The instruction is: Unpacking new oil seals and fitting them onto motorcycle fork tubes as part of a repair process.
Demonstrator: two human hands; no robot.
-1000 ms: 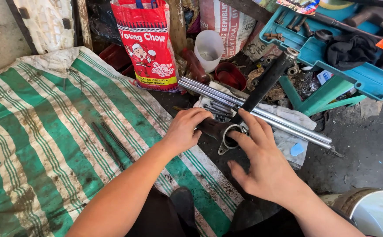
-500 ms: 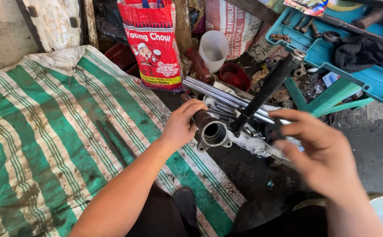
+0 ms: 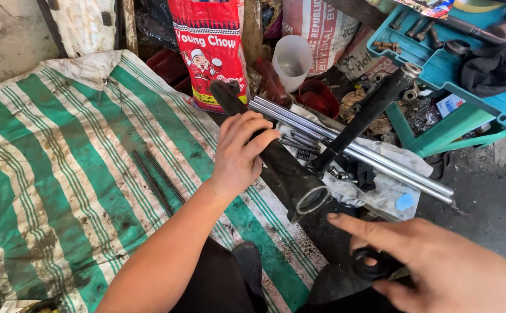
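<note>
1. Gripping the black fork tube [image 3: 282,168] with your left hand [image 3: 238,153], you have it wrapped near mid-length; its open end [image 3: 312,200] points toward you, raised above the near right edge of the green striped tarp [image 3: 61,174].
2. Your right hand [image 3: 444,266] pinches a black rubber ring [image 3: 374,265] between thumb and fingers, close to you and apart from the tube mouth.
3. Keep the tube steady, I would judge, and tilt the mouth so you look straight into it before bringing the ring near.
4. Hold the ring flat and square to the opening; a cocked ring probably binds or tears on the lip.
5. Mind the dirt: the tarp is oily, so keep the ring off it.
6. Leave the two chrome rods [image 3: 345,145] and the small springs on the grey rag [image 3: 392,185] beyond the tarp's right edge, where they lie.
7. Watch the second black tube [image 3: 366,116], which leans across the rods just beyond the mouth; it could roll.
8. Two thin dark rods [image 3: 157,179] lie mid-tarp, well clear of your forearm.
</note>
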